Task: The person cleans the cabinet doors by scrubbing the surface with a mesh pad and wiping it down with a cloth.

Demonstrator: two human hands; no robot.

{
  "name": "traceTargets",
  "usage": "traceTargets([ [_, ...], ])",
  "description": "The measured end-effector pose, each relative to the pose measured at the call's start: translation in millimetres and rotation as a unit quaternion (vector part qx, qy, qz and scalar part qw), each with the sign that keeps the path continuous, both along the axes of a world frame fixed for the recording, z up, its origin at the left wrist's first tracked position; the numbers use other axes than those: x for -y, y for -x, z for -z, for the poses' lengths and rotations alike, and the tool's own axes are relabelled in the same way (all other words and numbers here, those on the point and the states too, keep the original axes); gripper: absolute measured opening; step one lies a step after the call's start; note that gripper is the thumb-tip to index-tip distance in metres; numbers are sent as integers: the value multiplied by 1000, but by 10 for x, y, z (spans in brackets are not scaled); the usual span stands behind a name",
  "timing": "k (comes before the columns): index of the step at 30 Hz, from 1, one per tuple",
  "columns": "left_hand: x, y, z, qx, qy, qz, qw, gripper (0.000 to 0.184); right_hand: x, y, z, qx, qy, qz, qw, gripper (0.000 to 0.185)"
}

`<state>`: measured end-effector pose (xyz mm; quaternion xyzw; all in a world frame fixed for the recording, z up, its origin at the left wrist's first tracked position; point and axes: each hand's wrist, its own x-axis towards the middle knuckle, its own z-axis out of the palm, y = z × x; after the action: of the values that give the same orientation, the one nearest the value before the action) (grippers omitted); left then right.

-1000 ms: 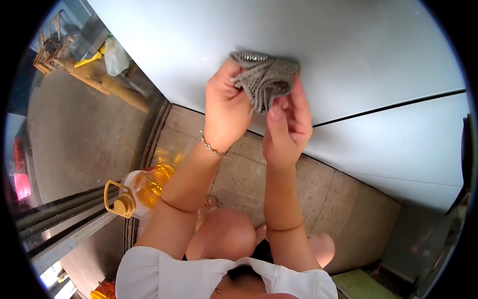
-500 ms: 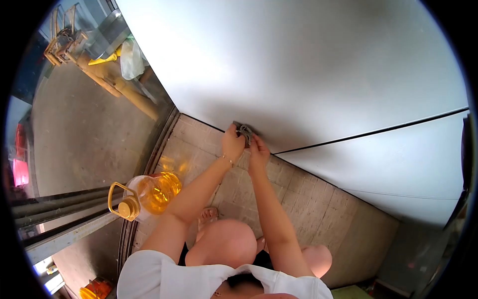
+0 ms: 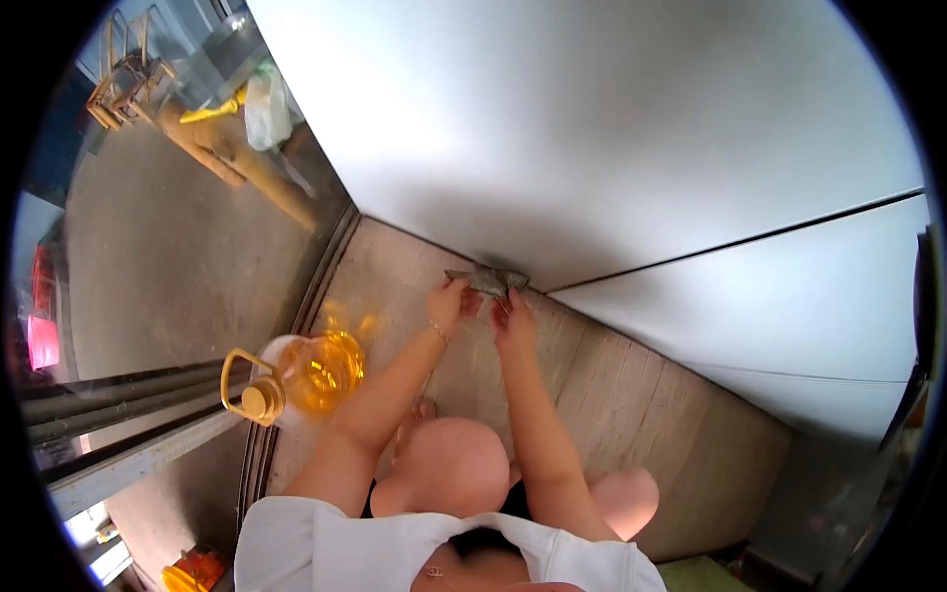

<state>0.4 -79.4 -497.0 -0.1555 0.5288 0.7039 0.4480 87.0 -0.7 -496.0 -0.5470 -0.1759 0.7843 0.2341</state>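
A crumpled grey striped cloth [image 3: 490, 280] is stretched between my two hands, close to the bottom edge of a large white panel [image 3: 592, 128]. My left hand [image 3: 452, 302] pinches its left end, with a thin bracelet at the wrist. The right end is gripped by the fingers of my right hand [image 3: 513, 321]. Both hands are low over the tiled floor [image 3: 572, 365]. Some fingertips are hidden behind the cloth.
Left of my left arm stands a clear bottle of yellow oil [image 3: 321, 375] with a handled cap. Behind it runs a sliding-door track [image 3: 321, 266] beside a glass pane [image 3: 168, 266]. My bent knee [image 3: 454, 464] is below my hands.
The bunched cloth has been spread wider between my hands. Both hands have come slightly down toward me, and the right hand's fingers have shifted to the cloth's right end.
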Motion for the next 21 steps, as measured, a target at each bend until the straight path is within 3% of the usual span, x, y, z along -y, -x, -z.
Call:
traceTargets([
  [3,-43,45,862,110,-106,0,988,22,-42,-29,666,-211,195,88,954,19],
  [4,-76,114,1000,126,-156,7,980,23,-81,26,713,-173,174,77,966,20],
  [6,-282,247,605,111,-167,-33,979,25,-271,223,727,-106,121,48,986,21],
  [9,-395,313,313,135,-218,-61,965,27,-380,290,664,-193,118,59,972,21],
  [10,-377,330,352,148,-238,-64,958,27,-334,288,662,-171,122,80,974,20],
  [12,-335,402,429,33,-303,36,952,37,-350,390,619,-138,121,115,976,20],
  [14,-280,380,23,233,-384,-72,890,48,-328,375,406,-195,73,105,972,20],
  [18,-191,296,-243,266,-402,-103,870,56,-250,277,43,-187,91,137,968,20],
  [21,-228,184,-14,277,-384,-138,870,57,-349,292,505,-148,98,127,976,19],
])
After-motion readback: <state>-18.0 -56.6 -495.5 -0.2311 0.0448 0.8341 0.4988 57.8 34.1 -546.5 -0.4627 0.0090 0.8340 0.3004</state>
